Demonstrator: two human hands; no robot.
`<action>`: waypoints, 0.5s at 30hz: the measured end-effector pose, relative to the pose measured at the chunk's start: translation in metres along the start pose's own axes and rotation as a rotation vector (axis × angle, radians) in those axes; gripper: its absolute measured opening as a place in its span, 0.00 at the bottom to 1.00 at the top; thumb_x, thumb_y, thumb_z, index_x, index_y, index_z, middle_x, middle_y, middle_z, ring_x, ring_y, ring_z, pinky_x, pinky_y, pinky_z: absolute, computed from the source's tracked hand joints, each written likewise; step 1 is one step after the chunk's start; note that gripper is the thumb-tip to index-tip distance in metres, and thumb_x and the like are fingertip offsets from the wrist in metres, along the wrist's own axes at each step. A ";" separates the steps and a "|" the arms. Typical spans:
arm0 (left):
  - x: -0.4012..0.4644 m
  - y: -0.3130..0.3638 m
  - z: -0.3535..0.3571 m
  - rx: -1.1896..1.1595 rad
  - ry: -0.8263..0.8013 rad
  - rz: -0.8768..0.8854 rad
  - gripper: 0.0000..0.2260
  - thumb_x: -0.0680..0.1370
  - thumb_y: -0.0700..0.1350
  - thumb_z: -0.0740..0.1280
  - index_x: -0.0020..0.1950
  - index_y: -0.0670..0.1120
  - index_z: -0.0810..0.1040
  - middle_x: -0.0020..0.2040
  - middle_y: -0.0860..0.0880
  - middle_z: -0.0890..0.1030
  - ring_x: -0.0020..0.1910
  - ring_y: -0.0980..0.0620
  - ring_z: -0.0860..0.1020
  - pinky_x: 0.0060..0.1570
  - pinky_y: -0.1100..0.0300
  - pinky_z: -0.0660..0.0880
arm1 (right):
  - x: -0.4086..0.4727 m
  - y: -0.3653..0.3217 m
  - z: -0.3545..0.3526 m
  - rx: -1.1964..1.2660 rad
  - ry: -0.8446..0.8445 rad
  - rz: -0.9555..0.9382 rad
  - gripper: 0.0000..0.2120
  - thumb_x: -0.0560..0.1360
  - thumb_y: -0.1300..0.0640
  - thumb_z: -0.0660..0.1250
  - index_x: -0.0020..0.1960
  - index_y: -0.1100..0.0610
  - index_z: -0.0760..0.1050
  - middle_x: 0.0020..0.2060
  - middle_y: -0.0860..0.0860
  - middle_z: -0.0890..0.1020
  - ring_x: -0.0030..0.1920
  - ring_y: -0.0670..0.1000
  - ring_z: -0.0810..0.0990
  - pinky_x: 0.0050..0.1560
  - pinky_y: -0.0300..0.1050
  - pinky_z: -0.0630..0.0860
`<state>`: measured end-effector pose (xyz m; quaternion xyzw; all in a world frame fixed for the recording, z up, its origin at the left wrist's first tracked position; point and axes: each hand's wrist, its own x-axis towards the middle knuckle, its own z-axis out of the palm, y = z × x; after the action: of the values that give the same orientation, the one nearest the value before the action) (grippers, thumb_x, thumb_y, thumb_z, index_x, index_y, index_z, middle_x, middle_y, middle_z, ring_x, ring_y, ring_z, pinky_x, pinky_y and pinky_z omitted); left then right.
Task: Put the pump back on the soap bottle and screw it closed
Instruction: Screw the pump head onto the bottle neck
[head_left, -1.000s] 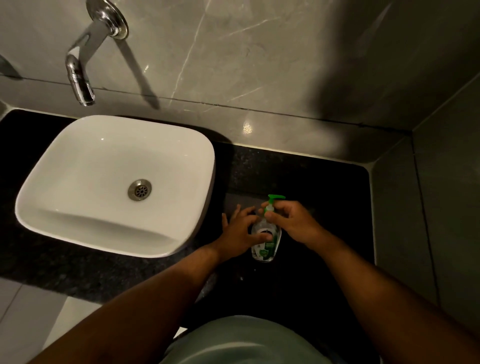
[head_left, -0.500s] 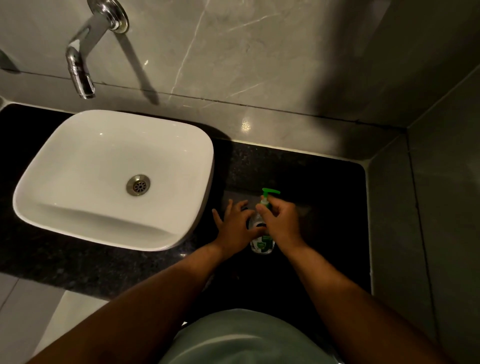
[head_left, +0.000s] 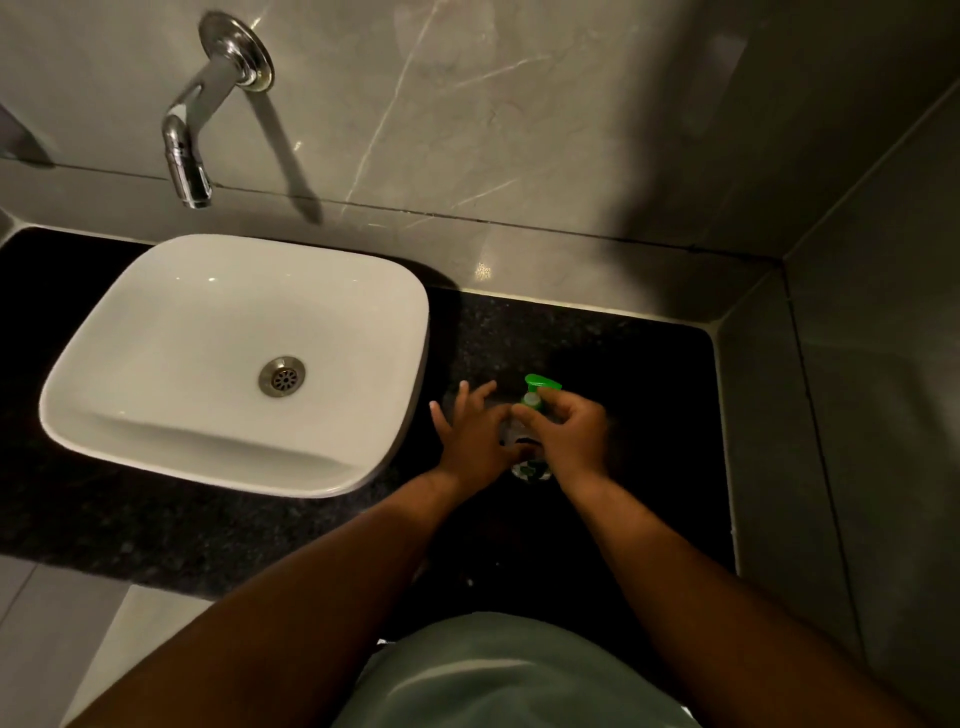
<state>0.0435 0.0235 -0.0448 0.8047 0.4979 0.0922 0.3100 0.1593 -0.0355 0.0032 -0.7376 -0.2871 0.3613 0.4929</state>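
A small clear soap bottle (head_left: 529, 466) with a green and white label stands upright on the black counter (head_left: 597, 343), to the right of the sink. Its green pump (head_left: 540, 385) sits on top of the bottle neck. My left hand (head_left: 475, 436) holds the bottle's left side, thumb against it and fingers spread. My right hand (head_left: 569, 428) is closed around the pump collar, covering the neck and much of the bottle. The thread under the collar is hidden.
A white square basin (head_left: 156, 322) with a metal drain (head_left: 282, 376) sits left of the bottle. A chrome tap (head_left: 189, 150) sticks out of the grey marble wall above it. A tiled side wall (head_left: 857, 415) bounds the counter on the right.
My right hand has turned on the pump collar, its fingers shifting from the left side of the neck round to the right. The pump head now points further right. The bottle stays in place.
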 end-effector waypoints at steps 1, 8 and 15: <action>0.000 0.001 -0.001 -0.007 0.008 0.016 0.24 0.65 0.62 0.73 0.60 0.59 0.77 0.76 0.49 0.61 0.76 0.47 0.45 0.65 0.37 0.28 | -0.003 -0.002 -0.002 0.056 -0.017 0.018 0.13 0.65 0.61 0.77 0.47 0.49 0.82 0.40 0.41 0.84 0.43 0.41 0.84 0.43 0.35 0.79; -0.015 -0.004 0.007 0.061 0.054 0.129 0.28 0.63 0.67 0.70 0.61 0.62 0.75 0.73 0.51 0.66 0.76 0.48 0.50 0.67 0.36 0.33 | -0.034 -0.001 -0.033 -0.031 -0.101 0.037 0.21 0.68 0.69 0.73 0.60 0.61 0.76 0.53 0.55 0.82 0.51 0.47 0.82 0.53 0.37 0.76; -0.028 -0.004 0.016 0.048 0.135 0.106 0.29 0.63 0.73 0.63 0.59 0.61 0.76 0.68 0.52 0.72 0.75 0.47 0.56 0.68 0.34 0.39 | -0.050 -0.034 -0.068 -0.266 -0.035 -0.117 0.16 0.75 0.62 0.66 0.63 0.58 0.76 0.57 0.54 0.82 0.58 0.49 0.80 0.63 0.44 0.74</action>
<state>0.0343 -0.0055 -0.0551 0.8291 0.4763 0.1506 0.2510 0.1833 -0.0981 0.0645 -0.7720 -0.3834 0.3037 0.4059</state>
